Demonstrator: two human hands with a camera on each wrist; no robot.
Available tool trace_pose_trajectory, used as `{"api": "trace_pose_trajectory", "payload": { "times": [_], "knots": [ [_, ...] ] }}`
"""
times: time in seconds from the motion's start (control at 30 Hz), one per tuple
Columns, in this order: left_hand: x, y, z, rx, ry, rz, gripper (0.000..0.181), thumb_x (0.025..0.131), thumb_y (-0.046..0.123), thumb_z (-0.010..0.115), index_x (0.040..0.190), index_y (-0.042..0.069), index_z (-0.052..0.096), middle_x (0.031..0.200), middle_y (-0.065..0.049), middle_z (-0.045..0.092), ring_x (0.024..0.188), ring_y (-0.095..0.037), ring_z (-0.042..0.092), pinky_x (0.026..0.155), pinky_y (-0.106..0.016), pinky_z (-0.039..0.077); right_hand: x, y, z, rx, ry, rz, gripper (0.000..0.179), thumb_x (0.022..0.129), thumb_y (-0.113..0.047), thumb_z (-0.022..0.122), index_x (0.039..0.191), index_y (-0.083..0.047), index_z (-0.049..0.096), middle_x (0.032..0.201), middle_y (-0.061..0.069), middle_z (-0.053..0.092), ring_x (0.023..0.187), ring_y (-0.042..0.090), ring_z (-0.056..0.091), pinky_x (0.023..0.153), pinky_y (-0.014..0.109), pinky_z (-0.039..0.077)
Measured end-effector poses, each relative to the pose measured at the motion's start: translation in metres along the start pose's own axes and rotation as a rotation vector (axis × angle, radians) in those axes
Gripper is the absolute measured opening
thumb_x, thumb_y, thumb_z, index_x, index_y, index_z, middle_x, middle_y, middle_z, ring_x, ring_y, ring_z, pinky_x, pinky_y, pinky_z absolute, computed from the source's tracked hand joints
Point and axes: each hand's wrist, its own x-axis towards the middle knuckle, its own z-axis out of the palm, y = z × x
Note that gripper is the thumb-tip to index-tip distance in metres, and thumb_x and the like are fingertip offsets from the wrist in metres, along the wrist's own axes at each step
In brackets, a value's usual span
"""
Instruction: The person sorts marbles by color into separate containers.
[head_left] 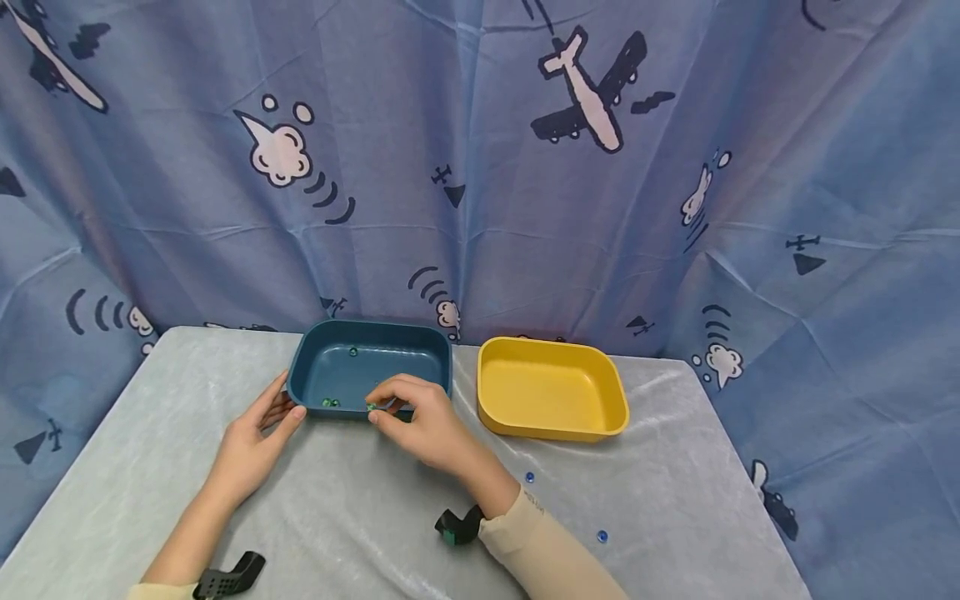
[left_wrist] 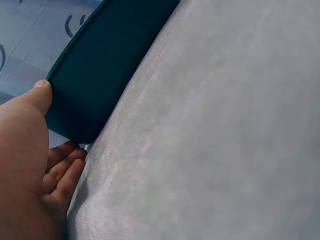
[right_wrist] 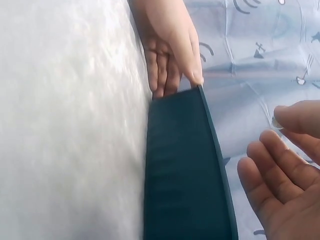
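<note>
My left hand [head_left: 251, 446] holds the front left corner of a dark teal plastic bin [head_left: 405, 358], with the thumb at its rim and the fingers along its end. Over the bin's front rim, my right hand [head_left: 427, 425] pinches a small green glassy bead [head_left: 371, 407] between thumb and forefinger. The bead [right_wrist: 275, 121] looks pale in the right wrist view, and the other fingers are loosely bent. Inside the bin, two green beads [head_left: 330, 402] lie near the front left and another green bead [head_left: 353, 352] lies toward the back.
A yellow bin [head_left: 551, 383] stands to the right of the teal one. Two small blue beads [head_left: 530, 477] lie apart on the grey cloth-covered table [head_left: 345, 508], near my right forearm. A blue printed curtain [head_left: 405, 167] hangs right behind the bins.
</note>
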Motion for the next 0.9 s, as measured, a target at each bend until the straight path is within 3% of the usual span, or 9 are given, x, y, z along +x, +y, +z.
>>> {"api": "trace_pose_trajectory", "payload": {
  "times": [0.27, 0.9],
  "knots": [
    [0.001, 0.000, 0.001, -0.007, 0.006, 0.007, 0.072, 0.112, 0.034, 0.067, 0.174, 0.019, 0.034, 0.148, -0.026, 0.065, 0.127, -0.043, 0.069, 0.106, -0.063, 0.049, 0.006, 0.006, -0.013, -0.029, 0.072, 0.039, 0.015, 0.103, -0.007, 0.078, 0.118, -0.010, 0.079, 0.117, 0.000, 0.074, 0.103, 0.011, 0.069, 0.091, 0.038, 0.062],
    [-0.001, 0.000, -0.002, -0.007, 0.002, -0.002, 0.072, 0.112, 0.034, 0.067, 0.174, 0.018, 0.033, 0.148, -0.026, 0.064, 0.128, -0.044, 0.068, 0.107, -0.064, 0.049, 0.004, 0.027, -0.026, -0.039, 0.100, 0.164, 0.017, 0.105, -0.009, 0.075, 0.122, -0.009, 0.078, 0.119, 0.000, 0.071, 0.106, 0.015, 0.067, 0.094, 0.043, 0.062]
  ]
}}
